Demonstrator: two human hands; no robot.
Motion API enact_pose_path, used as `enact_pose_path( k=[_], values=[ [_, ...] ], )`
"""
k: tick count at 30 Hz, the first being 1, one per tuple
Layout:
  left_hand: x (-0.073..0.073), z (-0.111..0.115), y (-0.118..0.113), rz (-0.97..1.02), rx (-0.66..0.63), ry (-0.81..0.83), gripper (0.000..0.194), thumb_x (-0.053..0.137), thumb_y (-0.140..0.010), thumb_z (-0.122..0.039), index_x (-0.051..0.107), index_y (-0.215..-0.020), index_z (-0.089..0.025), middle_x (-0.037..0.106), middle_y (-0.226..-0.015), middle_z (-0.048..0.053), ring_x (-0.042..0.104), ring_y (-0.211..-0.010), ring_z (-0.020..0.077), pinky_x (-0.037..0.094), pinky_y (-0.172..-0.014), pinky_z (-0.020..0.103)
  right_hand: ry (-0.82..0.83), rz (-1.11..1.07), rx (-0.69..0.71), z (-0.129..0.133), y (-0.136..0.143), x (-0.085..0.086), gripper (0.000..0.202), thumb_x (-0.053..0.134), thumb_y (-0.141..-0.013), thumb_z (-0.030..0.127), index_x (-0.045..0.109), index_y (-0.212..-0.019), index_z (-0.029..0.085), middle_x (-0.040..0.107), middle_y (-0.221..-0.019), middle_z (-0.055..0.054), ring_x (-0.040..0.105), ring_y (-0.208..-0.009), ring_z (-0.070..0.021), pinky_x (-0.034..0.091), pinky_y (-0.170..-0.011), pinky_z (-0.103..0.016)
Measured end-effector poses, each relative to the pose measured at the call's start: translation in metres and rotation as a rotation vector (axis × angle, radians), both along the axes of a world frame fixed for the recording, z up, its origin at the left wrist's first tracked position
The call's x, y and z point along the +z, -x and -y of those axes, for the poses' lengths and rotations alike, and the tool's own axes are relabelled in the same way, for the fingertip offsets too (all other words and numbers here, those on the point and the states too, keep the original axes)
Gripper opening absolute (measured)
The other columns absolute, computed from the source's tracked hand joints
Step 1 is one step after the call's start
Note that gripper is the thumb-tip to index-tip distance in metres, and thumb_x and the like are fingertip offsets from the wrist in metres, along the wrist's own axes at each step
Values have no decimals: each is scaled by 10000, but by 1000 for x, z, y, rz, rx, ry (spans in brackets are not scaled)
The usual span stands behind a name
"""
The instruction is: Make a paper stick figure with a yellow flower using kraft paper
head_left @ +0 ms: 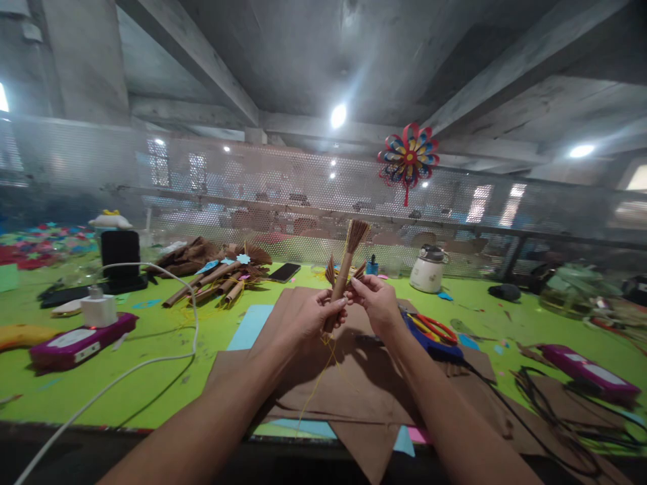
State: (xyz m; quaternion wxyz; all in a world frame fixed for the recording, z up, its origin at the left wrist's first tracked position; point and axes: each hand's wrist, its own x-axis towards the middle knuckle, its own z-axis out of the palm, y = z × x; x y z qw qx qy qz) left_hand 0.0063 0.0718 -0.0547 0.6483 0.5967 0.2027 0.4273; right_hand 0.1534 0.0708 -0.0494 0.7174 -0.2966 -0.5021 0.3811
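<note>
Left hand (331, 311): I see it over the middle of the surface (156, 384), in from the front edge. This grip is curled around the low part of a brown paper piece (344, 271).
Right hand (377, 301): just beside the left one. Thumb and finger of this grip pinch the paper piece by its small right fan. I cannot tell if thread is caught there too.
Brown paper piece: up in the air, top leaning a bit right. It has a big fan on top and a small fan on each side.
Yellow thread (316, 388): hangs from the bottom of the piece toward the front edge.
Brown sheets (364, 394): under both hands. Some poke out past the front edge.
Blue sheet (250, 327): partly under them, on the left.
Blue tool (435, 347): right of the sheets' middle, next to red handles (445, 330).
Paper pile (188, 291): toward the back edge, on the left half.
Phone (285, 272): between that pile and my hands, near the back edge.
White pot (427, 273): near the back edge, right of my hands.
</note>
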Motion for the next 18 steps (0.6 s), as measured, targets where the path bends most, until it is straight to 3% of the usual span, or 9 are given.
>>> enact_pose_path(
  k=[18],
  values=[
    [-1,0,1,32,-21,-8,287,697,-753,-352,598,-924,-145,566,-670,2,489,-568,78,291,-529,226,35,-39,57,3,2,1,276,788,-628,364,614,-678,156,633,-618,-2,585,-554,-120,488,-519,-249]
  ],
)
